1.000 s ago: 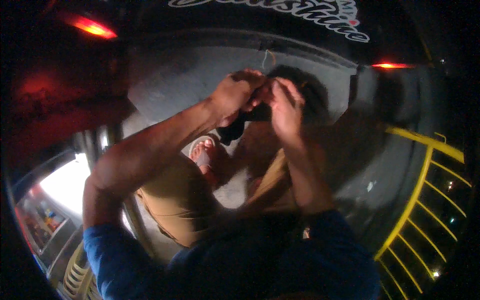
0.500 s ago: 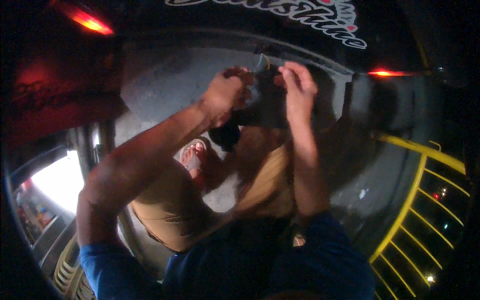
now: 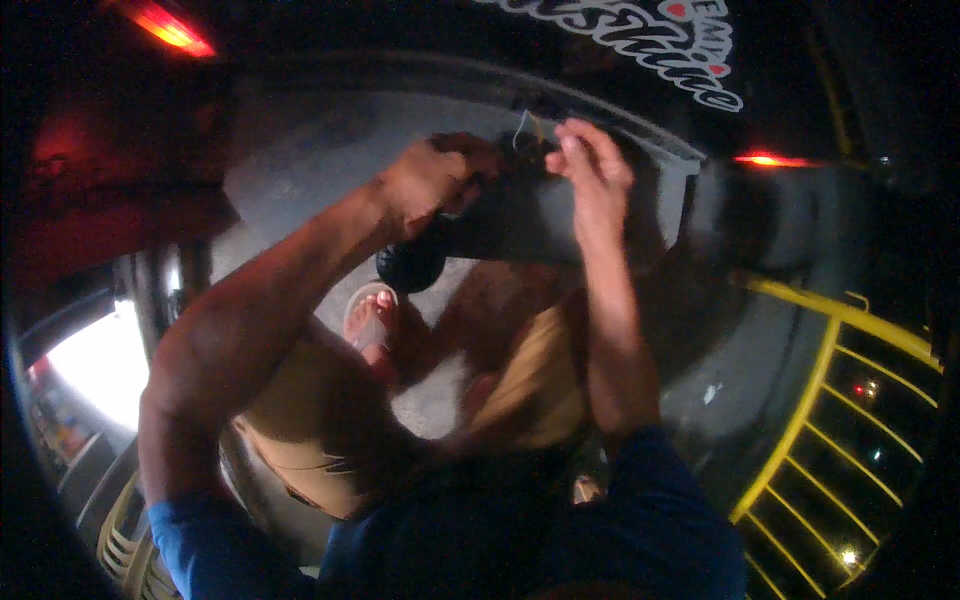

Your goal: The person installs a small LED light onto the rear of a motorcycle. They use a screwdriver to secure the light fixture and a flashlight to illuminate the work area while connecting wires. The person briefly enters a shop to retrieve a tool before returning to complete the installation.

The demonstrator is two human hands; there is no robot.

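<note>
Head view: our L hand (image 3: 428, 180) is curled, fingers bent in; we can't tell if it's clamped on smth, as the fingertips are lost in the dark. Just below it is a black round thing (image 3: 411, 264), ribbed; can't tell if hand & thing touch. Our R hand (image 3: 600, 185) is raised, well apart from the L one, thumb & fingers bent close tog.; whether they pinch anything we can't tell. Thin wires (image 3: 518, 130), whitish & orange, loop betw. the hands, near the R fingertips, by a grey panel (image 3: 320, 150). Below: our sandalled foot (image 3: 368, 322) on the pale floor (image 3: 425, 405), tan trousers (image 3: 320, 430), blue sleeves (image 3: 220, 545). Farther out: red lights (image 3: 170, 28) both sides, pale-edged lettering (image 3: 655, 60) up top, yellow railing (image 3: 868, 326) at R, bright patch (image 3: 105, 360) at L.
</note>
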